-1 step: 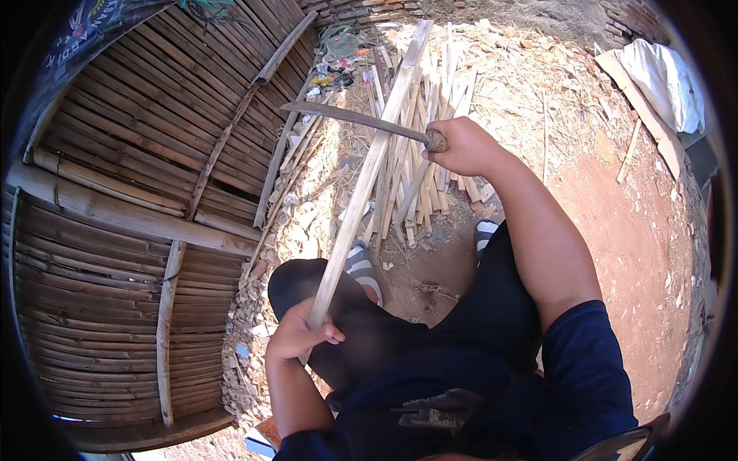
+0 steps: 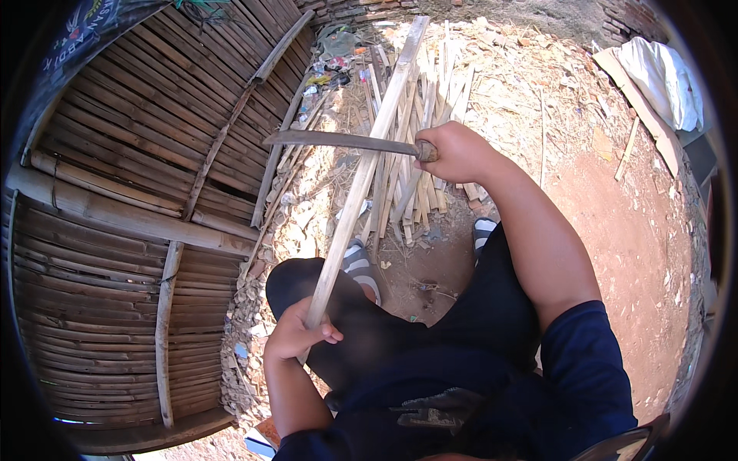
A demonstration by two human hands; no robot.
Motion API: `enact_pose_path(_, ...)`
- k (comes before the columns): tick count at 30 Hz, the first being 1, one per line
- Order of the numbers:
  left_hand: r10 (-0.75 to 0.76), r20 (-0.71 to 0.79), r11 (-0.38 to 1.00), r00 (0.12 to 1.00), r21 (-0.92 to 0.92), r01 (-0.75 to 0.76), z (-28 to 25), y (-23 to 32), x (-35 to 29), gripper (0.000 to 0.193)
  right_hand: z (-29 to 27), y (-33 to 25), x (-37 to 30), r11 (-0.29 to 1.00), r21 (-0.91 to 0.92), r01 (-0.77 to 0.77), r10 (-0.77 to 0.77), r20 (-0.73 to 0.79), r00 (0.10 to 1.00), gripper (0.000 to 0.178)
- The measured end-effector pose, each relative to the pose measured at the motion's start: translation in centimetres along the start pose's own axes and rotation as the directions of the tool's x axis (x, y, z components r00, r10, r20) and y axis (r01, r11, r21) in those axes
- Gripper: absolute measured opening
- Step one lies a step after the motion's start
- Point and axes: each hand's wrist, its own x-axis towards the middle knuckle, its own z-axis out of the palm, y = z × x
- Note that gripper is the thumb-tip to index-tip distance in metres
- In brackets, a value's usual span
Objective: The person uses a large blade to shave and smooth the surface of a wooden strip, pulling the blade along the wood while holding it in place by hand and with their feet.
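My left hand (image 2: 300, 332) is closed round the near end of a long pale wooden strip (image 2: 354, 196), beside my left knee. The strip slants up and away to the right, over a heap of similar strips. In my right hand (image 2: 460, 152) is the handle of a machete (image 2: 338, 140), its fingers wrapped round it. The long dark blade points left and lies across the strip at about the middle of its length. Whether the edge touches the wood or is just above it, I cannot tell.
Loose wooden strips (image 2: 425, 198) lie heaped on the ground beyond my feet, among shavings and litter. A bamboo slat wall (image 2: 138, 115) runs along the left. At the far right, a white sack (image 2: 653, 81) rests by a brown board (image 2: 638, 115). Bare earth (image 2: 607, 246) lies to my right.
My right hand has brought the machete slightly nearer to me and to the left, and the blade lies more level. The strip and my left hand have barely moved.
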Motion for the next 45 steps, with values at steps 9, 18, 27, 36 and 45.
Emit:
enact_pose_path(9, -0.104, -0.017, 0.992, 0.994, 0.064, 0.105, 0.1, 0.7, -0.2, 0.041, 1.1, 0.3, 1.4, 0.998, -0.009, 0.064, -0.061, 0.19, 0.98, 0.027)
enact_pose_path(18, 0.004, 0.006, 1.0, 1.0, 0.027, -0.004, 0.2, 0.5, -0.1, 0.037, 0.2, 2.7, 0.9, 0.993, 0.054, -0.102, 0.107, -0.083, 0.991, 0.032)
enact_pose_path(27, -0.07, 0.027, 0.996, 0.997, 0.061, 0.068, 0.2, 0.8, -0.3, 0.042, 1.5, -1.3, 0.0, 0.97, -0.069, 0.233, -0.217, 0.189, 0.958, 0.026)
enact_pose_path(36, -0.036, 0.022, 0.996, 0.999, 0.085, 0.034, 0.1, 0.9, -0.3, 0.041, 0.5, 3.7, 1.5, 0.985, 0.103, -0.136, 0.149, -0.127, 0.981, 0.033)
enact_pose_path(45, -0.06, 0.045, 0.998, 0.997, 0.036, 0.058, 0.2, 0.7, 0.0, 0.038, 0.8, -4.3, -1.0, 0.955, -0.179, 0.236, -0.177, 0.295, 0.939, 0.026)
